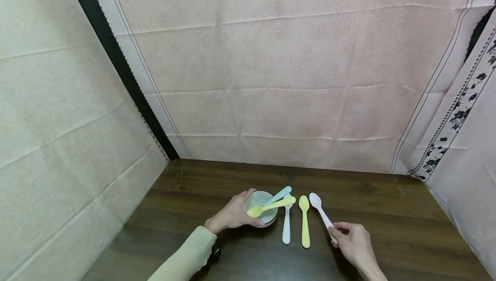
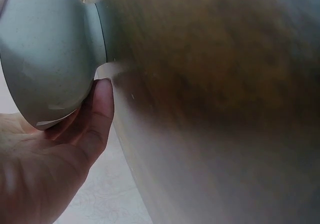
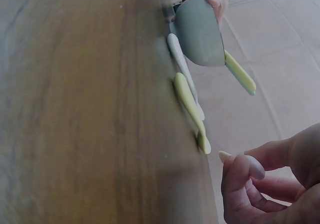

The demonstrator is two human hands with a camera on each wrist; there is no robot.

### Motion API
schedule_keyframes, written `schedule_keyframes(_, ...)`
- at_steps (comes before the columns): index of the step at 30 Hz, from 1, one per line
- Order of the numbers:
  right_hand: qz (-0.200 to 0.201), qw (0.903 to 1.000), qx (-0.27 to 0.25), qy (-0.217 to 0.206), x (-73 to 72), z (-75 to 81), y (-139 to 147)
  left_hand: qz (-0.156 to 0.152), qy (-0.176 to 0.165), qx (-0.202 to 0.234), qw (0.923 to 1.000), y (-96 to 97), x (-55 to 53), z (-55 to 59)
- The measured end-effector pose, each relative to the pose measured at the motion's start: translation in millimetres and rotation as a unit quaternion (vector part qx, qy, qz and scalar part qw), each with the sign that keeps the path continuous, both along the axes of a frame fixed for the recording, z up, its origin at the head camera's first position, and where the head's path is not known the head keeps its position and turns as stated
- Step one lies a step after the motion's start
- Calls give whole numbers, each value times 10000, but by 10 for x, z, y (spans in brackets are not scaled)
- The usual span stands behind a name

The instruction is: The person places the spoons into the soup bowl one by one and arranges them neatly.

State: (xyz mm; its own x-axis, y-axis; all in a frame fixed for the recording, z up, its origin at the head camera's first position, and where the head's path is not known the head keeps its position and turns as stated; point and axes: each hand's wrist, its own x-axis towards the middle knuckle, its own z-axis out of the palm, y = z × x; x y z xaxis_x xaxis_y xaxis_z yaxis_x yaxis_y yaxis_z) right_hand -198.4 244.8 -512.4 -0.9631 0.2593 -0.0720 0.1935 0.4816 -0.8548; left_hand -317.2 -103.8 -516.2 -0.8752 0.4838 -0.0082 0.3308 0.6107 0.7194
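My left hand (image 1: 237,212) grips a small pale green-grey bowl (image 2: 45,54), thumb on the near side and fingers round the far side. A blue spoon (image 1: 280,195) and a yellow-green spoon (image 1: 273,205) lean in the bowl, handles sticking out to the right. My right hand (image 1: 353,242) pinches the handle end of a white spoon (image 1: 321,212), whose head points away to the upper left. Between the hands, a pale blue spoon (image 1: 286,227) and a second yellow-green spoon (image 1: 305,220) lie side by side on the table, partly overlapped by the bowl's spoon handles.
A dark brown wooden table (image 1: 178,216) carries everything. Pale cloth curtains (image 1: 279,78) hang behind it and at both sides, the right one with a black floral border (image 1: 457,117). Something black sits at the left wrist (image 1: 215,250).
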Motion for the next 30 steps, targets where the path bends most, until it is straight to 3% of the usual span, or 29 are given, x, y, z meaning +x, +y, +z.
schedule_keyframes(14,-92,9994,-344,-51,26,171,30,-94,167,-16,9998,1,-7,-7)
schedule_keyframes(30,-99,9998,-149,-37,72,388,110,-72,154,-27,9999,-2,-5,-3)
